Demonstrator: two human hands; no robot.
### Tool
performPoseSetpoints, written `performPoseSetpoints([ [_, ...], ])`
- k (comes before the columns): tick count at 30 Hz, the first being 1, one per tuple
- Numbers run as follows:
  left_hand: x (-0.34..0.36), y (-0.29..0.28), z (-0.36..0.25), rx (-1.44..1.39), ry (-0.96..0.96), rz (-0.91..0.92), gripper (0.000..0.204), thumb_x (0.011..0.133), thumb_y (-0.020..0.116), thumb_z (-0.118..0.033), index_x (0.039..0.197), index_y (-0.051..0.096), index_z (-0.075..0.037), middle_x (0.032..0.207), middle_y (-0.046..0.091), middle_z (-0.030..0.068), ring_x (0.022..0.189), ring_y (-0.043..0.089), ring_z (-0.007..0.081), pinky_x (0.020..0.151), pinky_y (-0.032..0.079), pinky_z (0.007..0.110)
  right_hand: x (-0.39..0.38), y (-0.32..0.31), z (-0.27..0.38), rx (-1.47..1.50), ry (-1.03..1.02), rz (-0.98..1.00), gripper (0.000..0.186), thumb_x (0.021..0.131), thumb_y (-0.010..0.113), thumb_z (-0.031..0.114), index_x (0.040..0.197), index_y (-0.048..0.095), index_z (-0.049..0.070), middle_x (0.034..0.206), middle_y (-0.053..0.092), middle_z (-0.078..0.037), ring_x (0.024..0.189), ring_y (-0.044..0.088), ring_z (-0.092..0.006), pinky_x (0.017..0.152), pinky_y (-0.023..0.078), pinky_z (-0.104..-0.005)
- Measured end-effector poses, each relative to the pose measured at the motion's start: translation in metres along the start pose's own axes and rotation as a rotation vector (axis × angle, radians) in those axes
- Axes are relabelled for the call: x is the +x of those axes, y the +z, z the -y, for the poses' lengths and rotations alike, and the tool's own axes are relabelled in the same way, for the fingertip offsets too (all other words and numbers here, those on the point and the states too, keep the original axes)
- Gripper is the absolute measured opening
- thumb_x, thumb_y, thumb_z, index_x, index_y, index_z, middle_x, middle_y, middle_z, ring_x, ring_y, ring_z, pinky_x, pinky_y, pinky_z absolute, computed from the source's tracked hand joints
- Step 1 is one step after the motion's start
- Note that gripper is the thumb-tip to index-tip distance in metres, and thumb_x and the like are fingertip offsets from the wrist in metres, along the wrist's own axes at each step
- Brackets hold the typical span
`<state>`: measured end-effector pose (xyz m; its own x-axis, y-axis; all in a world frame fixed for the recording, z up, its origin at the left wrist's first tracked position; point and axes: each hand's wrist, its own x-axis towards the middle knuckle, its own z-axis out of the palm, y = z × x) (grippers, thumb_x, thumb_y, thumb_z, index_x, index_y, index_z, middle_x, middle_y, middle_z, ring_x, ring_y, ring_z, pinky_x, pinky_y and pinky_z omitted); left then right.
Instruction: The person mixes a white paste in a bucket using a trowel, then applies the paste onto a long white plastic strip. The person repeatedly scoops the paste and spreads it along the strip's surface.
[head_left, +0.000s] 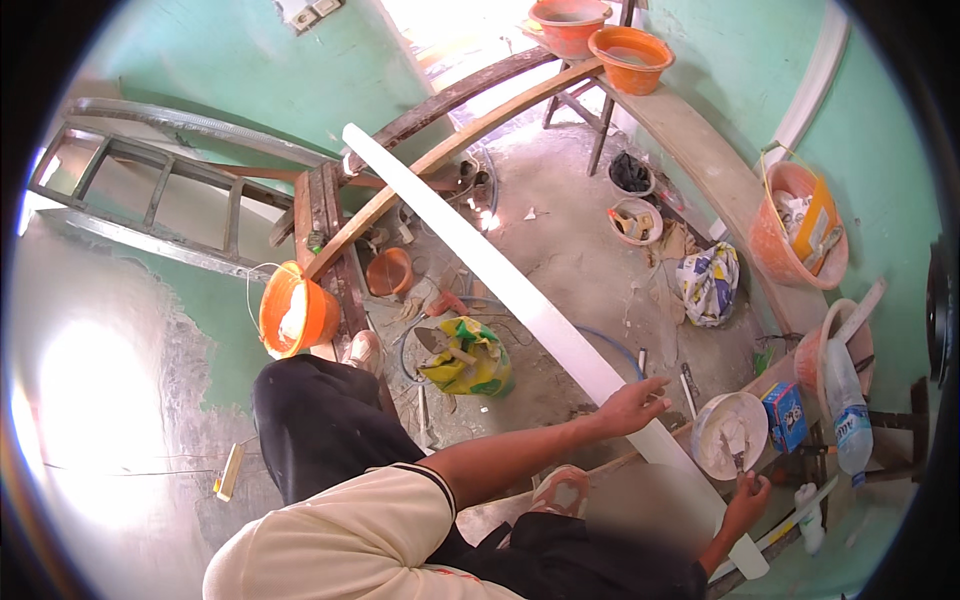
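A long white moulding strip runs diagonally from the upper middle down to the lower right. My left hand grips it near its lower end, fingers over its top face. My right hand is closed on a small putty knife, whose blade reaches into a white bowl of plaster. The bowl sits on a wooden plank next to the strip. My cream sleeve and black trousers fill the lower left.
A blue box and a plastic bottle stand right of the bowl. Orange buckets sit on a plank at top, at the right and at the left. A ladder leans left. A yellow bag lies on the littered floor.
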<state>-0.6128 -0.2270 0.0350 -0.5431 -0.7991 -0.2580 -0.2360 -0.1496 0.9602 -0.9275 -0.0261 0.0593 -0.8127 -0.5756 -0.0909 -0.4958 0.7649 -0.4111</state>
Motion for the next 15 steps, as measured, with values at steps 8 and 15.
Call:
performPoseSetpoints([
  [8, -0.020, -0.046, -0.005, 0.008, 0.036, -0.210, 0.048, 0.104, 0.065, -0.029, 0.147, 0.057, -0.008, 0.124, 0.073, 0.0172, 0.117, 0.070, 0.0299, 0.099, 0.056, 0.042, -0.017, 0.000, 0.033, -0.135, -0.162, -0.278, 0.049, 0.103, 0.065, 0.040, 0.137, 0.061, 0.005, 0.132, 0.063, -0.021, 0.120, 0.062, -0.0397, 0.099, 0.049, -0.0507],
  [15, -0.015, -0.043, 0.015, -0.011, 0.089, -0.295, 0.042, 0.104, 0.067, -0.025, 0.142, 0.062, -0.008, 0.119, 0.075, 0.0148, 0.110, 0.073, 0.0249, 0.091, 0.059, 0.038, -0.033, 0.026, 0.036, -0.094, -0.382, -0.408, 0.043, 0.098, 0.072, 0.030, 0.130, 0.065, 0.001, 0.125, 0.065, -0.022, 0.117, 0.061, -0.0405, 0.100, 0.047, -0.0522],
])
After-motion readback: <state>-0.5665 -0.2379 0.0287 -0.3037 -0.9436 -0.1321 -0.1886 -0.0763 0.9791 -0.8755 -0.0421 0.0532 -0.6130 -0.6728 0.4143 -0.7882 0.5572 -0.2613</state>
